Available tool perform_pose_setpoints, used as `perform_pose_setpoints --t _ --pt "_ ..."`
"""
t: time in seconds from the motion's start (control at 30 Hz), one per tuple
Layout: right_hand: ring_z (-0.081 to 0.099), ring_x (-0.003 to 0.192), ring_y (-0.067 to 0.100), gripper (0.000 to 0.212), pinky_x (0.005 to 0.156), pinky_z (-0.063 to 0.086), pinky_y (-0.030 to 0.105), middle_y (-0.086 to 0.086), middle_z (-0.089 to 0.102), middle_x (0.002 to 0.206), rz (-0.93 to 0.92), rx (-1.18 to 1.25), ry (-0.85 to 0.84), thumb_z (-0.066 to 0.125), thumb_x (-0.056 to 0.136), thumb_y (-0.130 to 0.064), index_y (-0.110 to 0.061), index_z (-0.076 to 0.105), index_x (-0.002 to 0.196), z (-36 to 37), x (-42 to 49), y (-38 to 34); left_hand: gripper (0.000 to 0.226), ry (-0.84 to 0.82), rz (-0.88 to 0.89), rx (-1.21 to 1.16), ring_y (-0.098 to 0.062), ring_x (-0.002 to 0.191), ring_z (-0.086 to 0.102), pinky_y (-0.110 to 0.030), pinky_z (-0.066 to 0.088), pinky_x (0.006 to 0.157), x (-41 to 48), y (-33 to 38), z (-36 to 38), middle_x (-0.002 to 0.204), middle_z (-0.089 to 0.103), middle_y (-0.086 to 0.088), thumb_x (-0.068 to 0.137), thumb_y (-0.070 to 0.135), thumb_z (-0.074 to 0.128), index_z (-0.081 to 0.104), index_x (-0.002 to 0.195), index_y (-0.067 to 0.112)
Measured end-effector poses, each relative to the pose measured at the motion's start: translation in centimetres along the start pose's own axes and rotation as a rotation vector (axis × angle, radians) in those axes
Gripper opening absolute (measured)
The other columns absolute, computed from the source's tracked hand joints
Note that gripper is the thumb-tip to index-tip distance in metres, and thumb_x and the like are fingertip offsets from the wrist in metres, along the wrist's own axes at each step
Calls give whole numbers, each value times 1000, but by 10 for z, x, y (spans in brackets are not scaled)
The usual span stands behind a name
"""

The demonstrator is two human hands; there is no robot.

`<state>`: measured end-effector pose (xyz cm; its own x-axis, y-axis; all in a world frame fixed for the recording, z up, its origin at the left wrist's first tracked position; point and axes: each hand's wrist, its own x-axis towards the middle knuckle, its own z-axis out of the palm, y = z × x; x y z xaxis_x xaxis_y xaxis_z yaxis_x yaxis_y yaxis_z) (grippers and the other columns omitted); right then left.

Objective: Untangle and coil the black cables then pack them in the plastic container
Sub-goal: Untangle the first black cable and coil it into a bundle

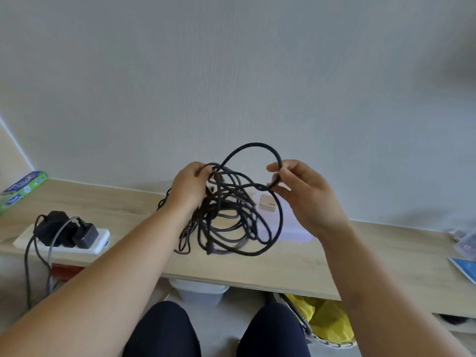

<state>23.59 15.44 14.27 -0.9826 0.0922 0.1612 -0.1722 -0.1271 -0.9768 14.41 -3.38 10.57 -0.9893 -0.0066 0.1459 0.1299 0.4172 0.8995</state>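
Room: pale wood tabletop (309, 264) set low against a plain grey-white wall (231, 73), seen from a seated spot.
Knees: dark trousers (164, 328) at the bottom edge, tucked up to the tabletop's front.
Under the tabletop: a lidded tub (201, 289) on the floor, and to the right a yellow bag (324, 318) in a basket.
Left hand: the left hand (192, 181) is raised above the tabletop with its fingers curled round the top of the bunch, holding many strands at once.
Right hand: the right hand (304, 191) pinches a single strand between thumb and fingers, level with the left.
Cables: the black cables (231, 217) hang as a loose tangle from the left hand, their lowest turns resting on the tabletop; not yet sorted or coiled.
Loop: one loop (255, 146) arches up and across from hand to hand, its run lying left to right.
Key relation: the tangle sits below and between both hands, closer to the left; I judge the right must draw its strand away rightward to free it.
Container: a clear container (293, 228) stands on the tabletop just behind the tangle, under the right hand, which is the nearer one; a small tan box (266, 202) shows at it.
Far left: a white power strip (61, 240) with black plugs, and blue-green cartons (23, 186) by the wall.
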Motion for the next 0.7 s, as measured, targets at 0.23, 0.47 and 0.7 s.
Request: perform_pose_setpoints --t 0.23,0.47,0.7 --pt "61 68 21 40 85 55 42 2 53 55 240 -203 -8 52 89 -50 -13 63 98 -9 0 7 20 -2 101 -12 -6 63 53 -23 42 60 -7 -7 8 89 67 3 101 20 41 58 96 11" --pt "40 50 9 22 57 44 21 -9 43 49 217 -643 -100 54 94 -36 -21 69 101 -1 6 -5 20 -17 152 18 -9 58 51 -25 45 58 -11 -10 14 84 66 9 101 21 40 57 94 14" --pt "40 54 12 26 61 41 27 -4 47 66 190 383 209 36 102 -20 -14 57 89 -37 8 8 24 233 -186 -70 -17 73 53 -12 36 52 6 -45 0 91 62 -6 102 21 36 57 99 9"
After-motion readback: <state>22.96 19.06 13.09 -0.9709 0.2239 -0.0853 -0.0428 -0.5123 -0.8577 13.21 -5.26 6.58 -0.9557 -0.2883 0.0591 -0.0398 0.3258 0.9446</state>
